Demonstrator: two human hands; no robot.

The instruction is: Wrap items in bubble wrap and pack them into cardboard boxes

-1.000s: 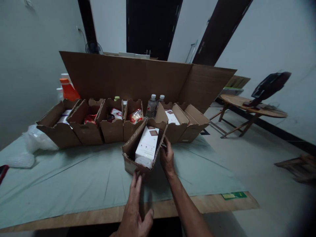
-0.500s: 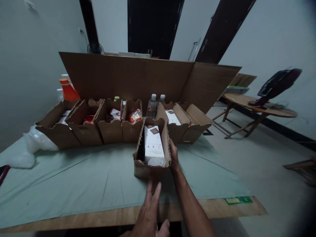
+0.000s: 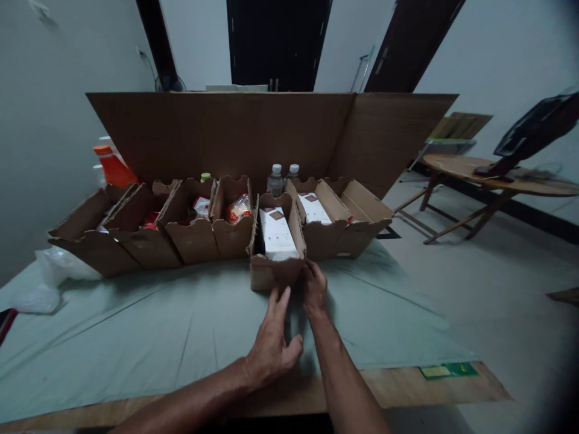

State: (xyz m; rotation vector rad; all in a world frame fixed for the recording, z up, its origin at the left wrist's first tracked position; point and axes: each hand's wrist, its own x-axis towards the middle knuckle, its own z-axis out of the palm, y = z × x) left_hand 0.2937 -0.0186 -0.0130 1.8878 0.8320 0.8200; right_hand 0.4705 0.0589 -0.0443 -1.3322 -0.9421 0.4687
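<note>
An open-topped cardboard bin (image 3: 266,276) stands on the cloth in front of me, its far end within the gap in a row of similar bins. Inside it lies a white carton (image 3: 277,238) with a brown diamond print. My left hand (image 3: 271,343) has its fingers stretched out, the tips at the lower front of this bin and the thumb apart. At the bin's right front corner, my right hand (image 3: 315,289) has its fingers bent round the edge; some fingertips are hidden.
Bins with red packets (image 3: 239,208) stand left of the gap; one with a white carton (image 3: 315,208) stands right. Behind are clear bottles (image 3: 275,181), an orange bottle (image 3: 115,167) and a tall cardboard screen (image 3: 217,129). A plastic bag (image 3: 67,265) lies left on the green cloth (image 3: 136,337).
The bin has slid away from me toward the gap in the row. Both hands have moved forward with it, and my right hand now sits at its front corner rather than along its side.
</note>
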